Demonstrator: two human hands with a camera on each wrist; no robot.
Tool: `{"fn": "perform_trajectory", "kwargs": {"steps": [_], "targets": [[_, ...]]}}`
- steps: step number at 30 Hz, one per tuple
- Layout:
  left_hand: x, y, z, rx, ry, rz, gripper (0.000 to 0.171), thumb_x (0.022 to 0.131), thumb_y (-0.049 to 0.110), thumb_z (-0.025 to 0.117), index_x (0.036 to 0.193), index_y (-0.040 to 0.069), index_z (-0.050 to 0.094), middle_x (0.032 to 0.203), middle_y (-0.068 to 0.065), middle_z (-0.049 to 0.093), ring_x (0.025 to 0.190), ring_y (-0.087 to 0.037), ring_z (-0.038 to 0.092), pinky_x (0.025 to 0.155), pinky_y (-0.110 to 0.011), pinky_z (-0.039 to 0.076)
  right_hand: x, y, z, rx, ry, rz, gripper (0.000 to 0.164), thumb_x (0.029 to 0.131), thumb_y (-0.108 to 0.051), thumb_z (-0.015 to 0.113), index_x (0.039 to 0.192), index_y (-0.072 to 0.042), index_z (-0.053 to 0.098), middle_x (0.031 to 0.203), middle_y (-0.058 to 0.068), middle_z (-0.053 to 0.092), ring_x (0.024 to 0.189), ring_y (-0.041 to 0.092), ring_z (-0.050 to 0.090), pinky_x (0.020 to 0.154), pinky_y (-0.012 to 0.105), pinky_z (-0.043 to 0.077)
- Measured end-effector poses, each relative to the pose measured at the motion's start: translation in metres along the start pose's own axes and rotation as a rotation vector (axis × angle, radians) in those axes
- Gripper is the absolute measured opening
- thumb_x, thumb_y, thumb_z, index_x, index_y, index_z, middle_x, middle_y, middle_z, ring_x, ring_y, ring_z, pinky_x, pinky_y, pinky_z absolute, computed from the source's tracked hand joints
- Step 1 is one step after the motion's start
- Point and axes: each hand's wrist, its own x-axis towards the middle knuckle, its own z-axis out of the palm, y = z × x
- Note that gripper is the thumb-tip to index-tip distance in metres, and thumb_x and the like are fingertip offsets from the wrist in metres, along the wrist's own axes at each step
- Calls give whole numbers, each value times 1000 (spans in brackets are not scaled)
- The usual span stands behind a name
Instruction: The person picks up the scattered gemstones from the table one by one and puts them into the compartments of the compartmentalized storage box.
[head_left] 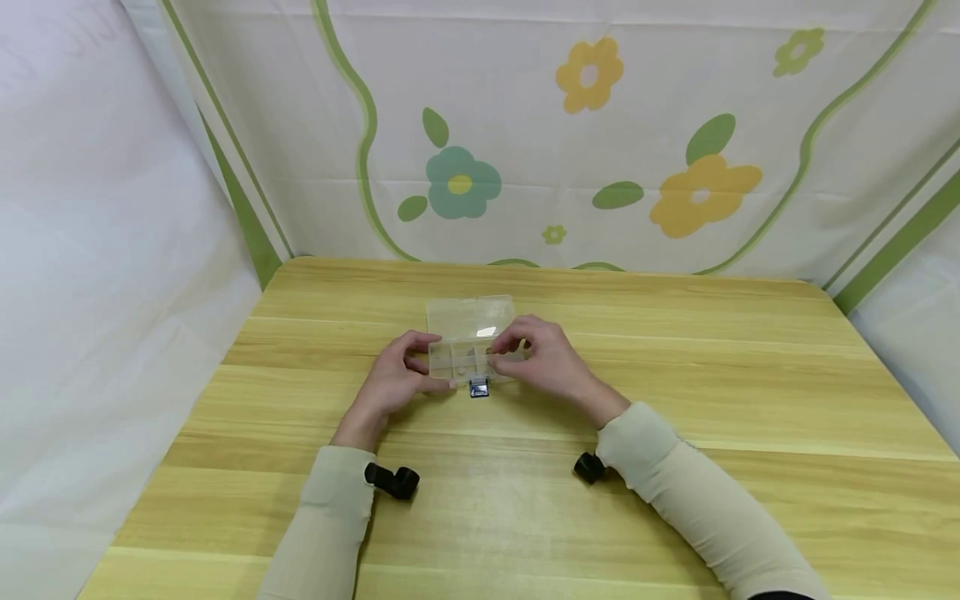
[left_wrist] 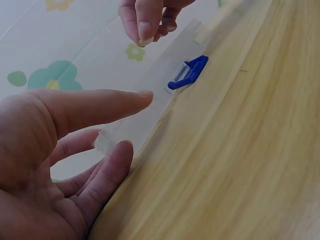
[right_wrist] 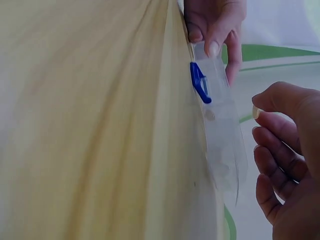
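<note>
A clear plastic compartment box point(head_left: 442, 372) lies on the table with its lid point(head_left: 457, 318) raised at the back. Its blue latch point(left_wrist: 192, 74) hangs down at the front. My left hand point(head_left: 393, 375) holds the box's left end, thumb at the front and fingers around the far side. Over the right compartments, my right hand point(head_left: 543, 357) pinches a small pale, pill-like piece point(right_wrist: 256, 112) between thumb and forefinger. The right wrist view shows that piece apart from the box. Small blurred pieces point(head_left: 462, 370) sit inside a middle compartment.
The wood-grain table point(head_left: 495, 517) runs out in front and to both sides. A white curtain point(head_left: 525, 125) with printed flowers hangs just behind its far edge. Each sleeve carries a black wrist mount, one on the left point(head_left: 393, 482), one on the right point(head_left: 589, 467).
</note>
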Motion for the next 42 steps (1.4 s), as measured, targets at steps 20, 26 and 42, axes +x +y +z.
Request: {"fn": "perform_trajectory", "kwargs": {"steps": [20, 26, 42], "targets": [[1, -5, -8, 86, -41, 66, 74, 82, 16, 95, 147, 16, 62, 146, -12, 61, 116, -31, 63, 92, -36, 49, 18, -13, 29, 4, -119, -78, 7, 96, -14, 81, 103, -15, 83, 99, -1, 73, 90, 22, 63, 79, 32, 53], [1, -6, -8, 87, -47, 62, 73, 83, 18, 95, 148, 17, 62, 148, -12, 60, 117, -30, 62, 94, -39, 49, 21, -14, 33, -13, -138, -99, 9, 98, -15, 80, 106, -13, 84, 98, 0, 74, 90, 20, 66, 80, 35, 56], [1, -5, -10, 58, -65, 62, 74, 82, 11, 94, 148, 18, 62, 150, -12, 57, 120, -31, 60, 92, -36, 48, 26, -15, 35, -25, -178, -133, 10, 97, -15, 80, 106, -14, 84, 98, -2, 74, 91, 13, 64, 81, 33, 56]]}}
